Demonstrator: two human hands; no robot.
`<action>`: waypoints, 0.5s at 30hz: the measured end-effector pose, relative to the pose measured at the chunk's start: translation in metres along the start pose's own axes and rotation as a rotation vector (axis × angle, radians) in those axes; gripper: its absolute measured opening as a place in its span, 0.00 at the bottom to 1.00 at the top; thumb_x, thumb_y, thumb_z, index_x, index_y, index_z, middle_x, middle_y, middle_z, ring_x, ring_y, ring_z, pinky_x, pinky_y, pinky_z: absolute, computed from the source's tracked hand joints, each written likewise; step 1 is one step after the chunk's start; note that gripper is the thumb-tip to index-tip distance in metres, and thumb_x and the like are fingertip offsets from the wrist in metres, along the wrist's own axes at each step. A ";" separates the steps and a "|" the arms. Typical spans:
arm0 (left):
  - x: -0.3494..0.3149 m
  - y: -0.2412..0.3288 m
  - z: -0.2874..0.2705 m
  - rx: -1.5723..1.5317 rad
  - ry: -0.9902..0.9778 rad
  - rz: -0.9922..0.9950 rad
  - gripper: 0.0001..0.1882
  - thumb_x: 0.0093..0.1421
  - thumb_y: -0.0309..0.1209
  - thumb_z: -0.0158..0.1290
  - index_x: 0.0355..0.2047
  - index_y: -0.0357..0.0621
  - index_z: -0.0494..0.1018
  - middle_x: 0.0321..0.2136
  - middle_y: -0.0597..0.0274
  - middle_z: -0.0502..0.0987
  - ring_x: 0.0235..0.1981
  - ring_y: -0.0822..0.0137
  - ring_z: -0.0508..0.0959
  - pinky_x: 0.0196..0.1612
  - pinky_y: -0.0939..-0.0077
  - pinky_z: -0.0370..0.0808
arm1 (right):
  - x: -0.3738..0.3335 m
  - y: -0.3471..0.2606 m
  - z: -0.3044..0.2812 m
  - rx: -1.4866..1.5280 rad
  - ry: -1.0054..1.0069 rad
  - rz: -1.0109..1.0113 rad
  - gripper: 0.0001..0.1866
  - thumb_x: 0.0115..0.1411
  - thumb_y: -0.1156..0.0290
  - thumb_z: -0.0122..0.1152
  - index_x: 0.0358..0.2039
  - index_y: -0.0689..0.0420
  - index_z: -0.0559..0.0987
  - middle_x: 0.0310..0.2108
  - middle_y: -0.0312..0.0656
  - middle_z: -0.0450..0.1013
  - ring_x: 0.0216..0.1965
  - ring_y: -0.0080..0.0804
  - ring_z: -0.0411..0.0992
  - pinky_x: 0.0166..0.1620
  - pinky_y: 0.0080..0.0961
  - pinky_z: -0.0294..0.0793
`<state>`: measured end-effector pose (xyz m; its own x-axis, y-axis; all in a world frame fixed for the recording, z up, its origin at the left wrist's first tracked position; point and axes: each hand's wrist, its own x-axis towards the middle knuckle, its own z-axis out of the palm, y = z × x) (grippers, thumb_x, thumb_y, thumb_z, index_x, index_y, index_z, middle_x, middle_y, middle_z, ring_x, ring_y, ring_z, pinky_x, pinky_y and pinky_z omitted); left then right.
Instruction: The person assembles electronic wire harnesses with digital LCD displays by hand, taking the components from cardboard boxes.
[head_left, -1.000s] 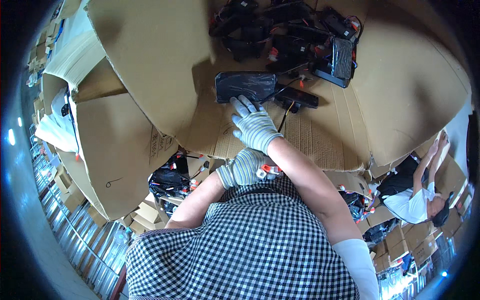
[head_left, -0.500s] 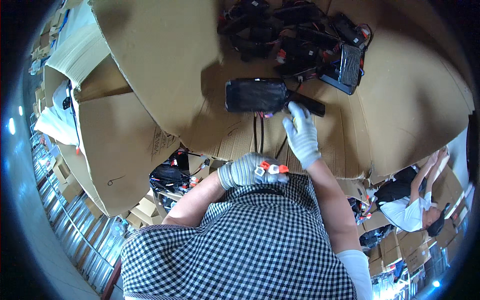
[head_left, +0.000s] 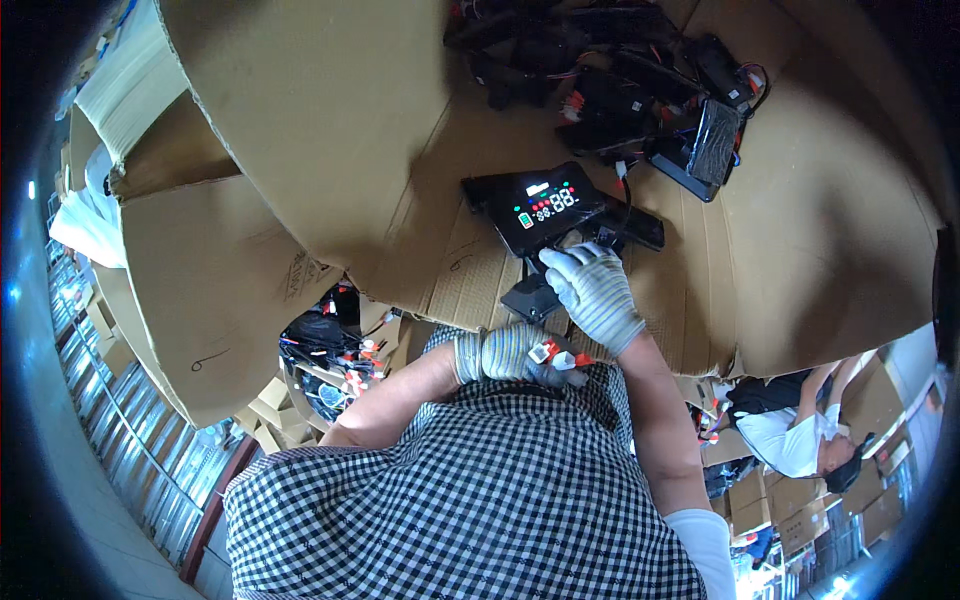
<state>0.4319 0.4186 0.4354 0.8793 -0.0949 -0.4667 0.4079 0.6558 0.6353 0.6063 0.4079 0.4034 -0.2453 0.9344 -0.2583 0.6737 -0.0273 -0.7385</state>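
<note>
A black display panel [head_left: 543, 207] with a lit screen of coloured symbols and digits sits tilted over the cardboard. My right hand [head_left: 595, 292], in a striped glove, is closed at its lower right edge, the fingertips partly hidden against it. Just below the panel is a small black block [head_left: 530, 298]; how it joins the panel cannot be made out. Nearer to me, against the checkered apron, my gloved left hand [head_left: 505, 354] is closed around wire connectors [head_left: 561, 356] with red and white ends poking out. Another black panel [head_left: 632, 221] lies partly behind the lit one.
Several black units with wires [head_left: 610, 100] are heaped at the far side of the cardboard [head_left: 800, 250]. One film-wrapped unit [head_left: 713, 143] lies at their right. An open carton [head_left: 215, 290] stands left. Below the cardboard's edge are more wired parts [head_left: 325, 335]. A co-worker [head_left: 795, 420] is at right.
The panel's screen has gone from dark to lit, and the panel is now tilted. My right hand has closed on its lower edge. My left hand still grips the connectors.
</note>
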 end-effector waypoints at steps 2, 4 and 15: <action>0.001 -0.002 0.001 -0.080 0.003 -0.028 0.17 0.60 0.39 0.52 0.45 0.42 0.74 0.43 0.59 0.76 0.45 0.68 0.75 0.50 0.75 0.69 | -0.003 0.000 0.002 -0.018 0.066 -0.012 0.15 0.54 0.63 0.55 0.42 0.53 0.75 0.38 0.40 0.74 0.40 0.40 0.70 0.45 0.37 0.67; 0.002 -0.002 0.000 -0.015 0.001 0.016 0.18 0.59 0.39 0.53 0.46 0.43 0.74 0.43 0.60 0.77 0.45 0.68 0.74 0.50 0.74 0.69 | -0.006 -0.003 0.000 -0.030 0.134 -0.028 0.15 0.53 0.65 0.55 0.42 0.55 0.75 0.38 0.40 0.73 0.40 0.40 0.69 0.46 0.38 0.67; -0.005 -0.005 -0.007 0.012 0.123 -0.013 0.22 0.56 0.42 0.56 0.47 0.42 0.72 0.40 0.61 0.78 0.42 0.69 0.76 0.47 0.75 0.70 | -0.130 -0.019 0.004 0.730 0.028 0.397 0.14 0.59 0.65 0.52 0.38 0.63 0.74 0.35 0.51 0.73 0.39 0.47 0.69 0.46 0.37 0.67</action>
<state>0.4239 0.4206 0.4301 0.8377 -0.0100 -0.5461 0.4223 0.6459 0.6360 0.6228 0.2858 0.4488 -0.0611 0.8151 -0.5761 0.0820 -0.5711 -0.8168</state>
